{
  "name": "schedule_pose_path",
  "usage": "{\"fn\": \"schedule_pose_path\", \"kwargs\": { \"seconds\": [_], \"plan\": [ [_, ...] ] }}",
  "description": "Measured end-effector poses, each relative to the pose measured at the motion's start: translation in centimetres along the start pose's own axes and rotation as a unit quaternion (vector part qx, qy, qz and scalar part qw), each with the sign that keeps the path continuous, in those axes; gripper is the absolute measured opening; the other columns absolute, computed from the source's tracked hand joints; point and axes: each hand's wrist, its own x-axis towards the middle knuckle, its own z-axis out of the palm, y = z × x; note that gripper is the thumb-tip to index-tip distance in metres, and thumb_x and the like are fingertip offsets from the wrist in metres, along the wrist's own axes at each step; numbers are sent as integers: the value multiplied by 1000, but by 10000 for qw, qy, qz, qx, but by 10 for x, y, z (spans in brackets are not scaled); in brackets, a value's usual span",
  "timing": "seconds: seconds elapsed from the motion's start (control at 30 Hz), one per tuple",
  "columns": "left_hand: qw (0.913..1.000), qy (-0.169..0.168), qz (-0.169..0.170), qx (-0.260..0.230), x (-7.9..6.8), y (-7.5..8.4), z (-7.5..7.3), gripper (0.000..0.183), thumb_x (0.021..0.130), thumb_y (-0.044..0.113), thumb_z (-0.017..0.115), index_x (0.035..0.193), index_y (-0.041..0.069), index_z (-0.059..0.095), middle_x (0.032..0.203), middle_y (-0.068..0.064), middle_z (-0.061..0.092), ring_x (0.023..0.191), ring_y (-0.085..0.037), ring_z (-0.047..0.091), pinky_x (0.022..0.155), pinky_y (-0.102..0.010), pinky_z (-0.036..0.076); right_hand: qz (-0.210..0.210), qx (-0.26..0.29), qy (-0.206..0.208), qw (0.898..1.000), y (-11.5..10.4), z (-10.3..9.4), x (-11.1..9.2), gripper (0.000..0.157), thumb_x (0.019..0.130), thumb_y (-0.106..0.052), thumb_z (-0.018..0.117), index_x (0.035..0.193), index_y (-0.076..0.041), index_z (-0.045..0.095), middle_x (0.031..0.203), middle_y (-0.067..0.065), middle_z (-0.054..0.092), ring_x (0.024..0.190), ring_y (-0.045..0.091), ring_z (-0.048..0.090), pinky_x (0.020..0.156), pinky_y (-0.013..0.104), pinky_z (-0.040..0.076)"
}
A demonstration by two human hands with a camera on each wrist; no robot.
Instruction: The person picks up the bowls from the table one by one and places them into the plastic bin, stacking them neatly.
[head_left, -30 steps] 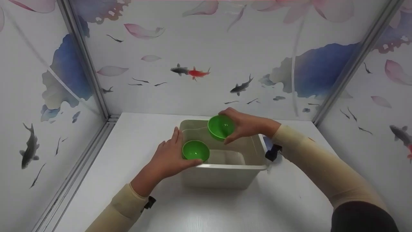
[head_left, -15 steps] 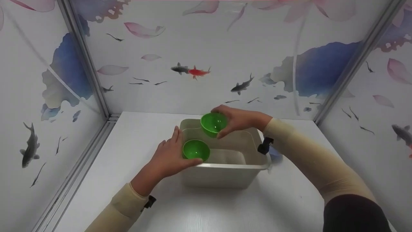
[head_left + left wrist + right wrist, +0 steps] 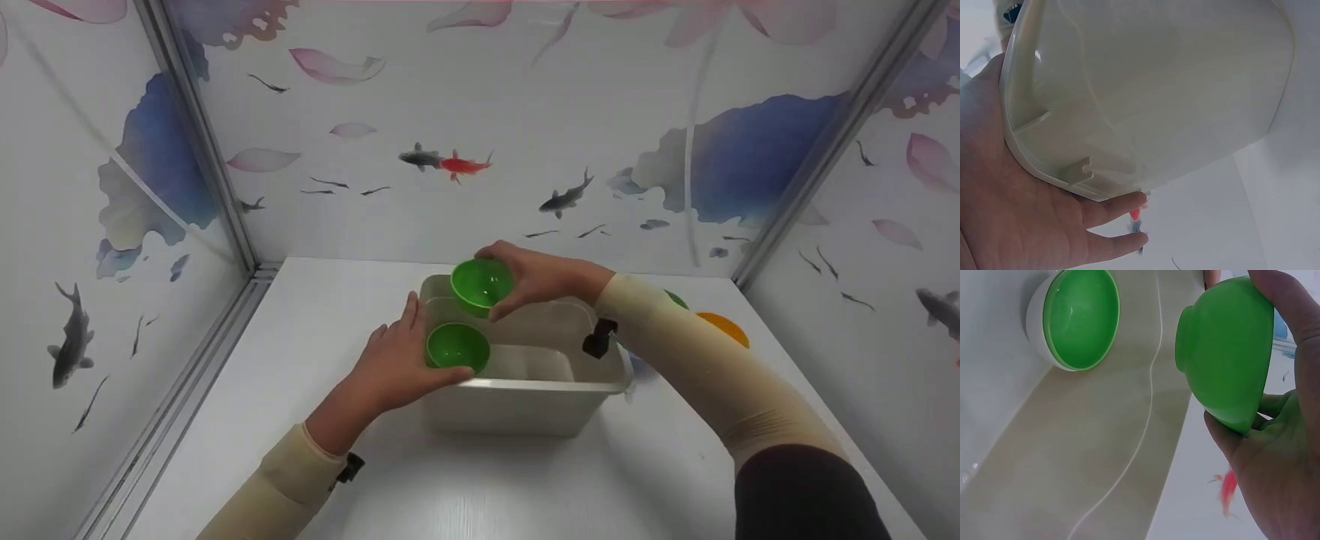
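Note:
My right hand grips a green bowl by its rim, above the back left of the bin. In the right wrist view the held bowl is seen from its outer side, tilted, with its foot showing. Inside the pale grey plastic bin, at its left end, sits another bowl, green within; the right wrist view shows its white outer side. My left hand rests on the bin's front left corner, thumb along the front rim. In the left wrist view its fingers extend straight against the bin's outside.
Beyond my right forearm an orange item and a green item show in part on the white table. A bluish item lies by the bin's right side, partly hidden. Printed panels enclose the table at the back and sides.
My right hand has moved left with the green bowl, to above and behind the bowl in the bin. The orange and green items came into view past the forearm. The left hand stays put.

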Motion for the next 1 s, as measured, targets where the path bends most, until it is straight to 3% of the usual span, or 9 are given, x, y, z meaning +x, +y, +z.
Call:
{"fn": "schedule_pose_path", "kwargs": {
  "seconds": [0.37,0.67,1.0],
  "plan": [
    [9999,96,63,-84,0,0,0,146,79,100,61,178,6,11,184,-21,10,160,-41,40,125,-72,29,-237,-119,2,9996,0,14,15,105,81,-44,99,163,-8,43,151,9,52,133,23,57,114,44,51],
    [9999,59,65,-85,0,-1,2,146,78,102,58,178,8,9,184,-20,9,160,-41,39,125,-72,29,-187,-169,-90,9996,4,34,25,107,79,-48,100,161,-11,43,146,7,52,129,20,58,112,41,52],
    [10000,8,34,-54,-2,-1,-1,148,79,102,57,176,0,11,184,-20,8,163,-39,34,127,-68,28,-316,-234,-364,9986,10,59,36,104,79,-46,101,162,-16,45,143,4,53,126,17,59,107,37,54]
  ]
}}
